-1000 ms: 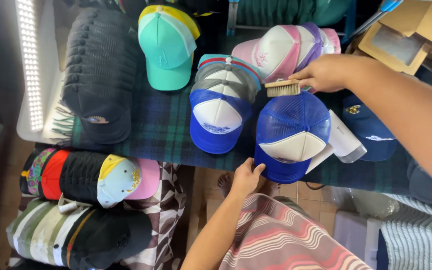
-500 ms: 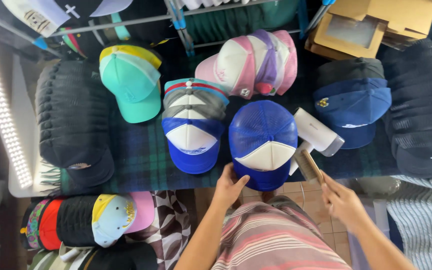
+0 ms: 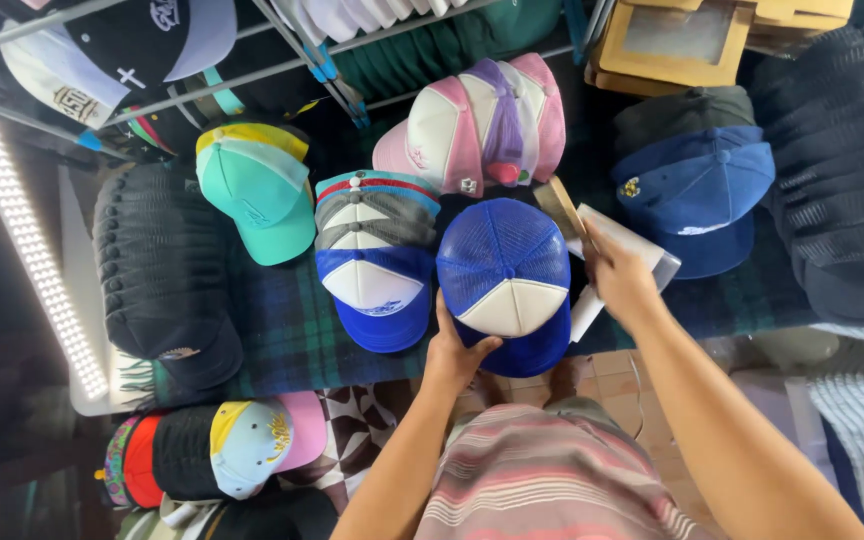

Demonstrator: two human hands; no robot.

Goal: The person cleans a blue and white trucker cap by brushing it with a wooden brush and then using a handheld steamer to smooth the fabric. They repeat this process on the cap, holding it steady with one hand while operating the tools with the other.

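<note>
While the blue-and-white mesh cap (image 3: 504,280) sits at frame centre on the plaid-covered bench (image 3: 282,340), I note left hand (image 3: 457,350) fingers clasping its brim; right hand (image 3: 620,275) fingers are closed around a wooden brush (image 3: 559,205) just right of the cap. Brush off the cap; brushing judged unfinished.

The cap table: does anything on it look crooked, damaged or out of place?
Nothing looks damaged or spilled. The blue and white cap that the left hand grips by the brim lies alone, not nested in a stack like the caps beside it. The right hand holds a wooden brush over loose white sheets lying askew beside it.
</note>
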